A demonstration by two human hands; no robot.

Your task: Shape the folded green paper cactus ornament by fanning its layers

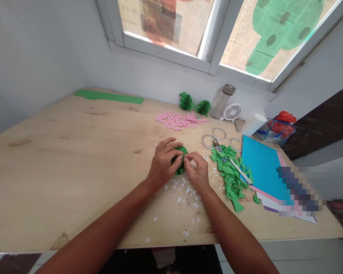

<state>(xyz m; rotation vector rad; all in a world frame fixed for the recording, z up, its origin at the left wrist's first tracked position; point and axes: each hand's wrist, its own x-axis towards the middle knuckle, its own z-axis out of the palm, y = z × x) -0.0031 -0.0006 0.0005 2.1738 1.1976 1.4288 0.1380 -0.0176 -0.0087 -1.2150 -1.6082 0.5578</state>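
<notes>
A round green layered paper ornament [179, 168] is between my two hands, low over the wooden table. My left hand [165, 158] curls over its left side, with the fingers closed on it. From the right, my right hand [198, 168] pinches at its edge with thumb and forefinger; a small bit at the fingertips is too small to make out. Both hands hide part of the ornament. Small white paper bits [185, 192] lie scattered on the table below it.
Green paper scraps [231, 177], scissors [216, 144] and tape rolls [219, 133] lie right. Pink cutouts [178, 120] and two green paper ornaments [186, 102] are behind. A glass bottle [221, 102], small fan [232, 111] and blue sheets [263, 163] stand or lie further right.
</notes>
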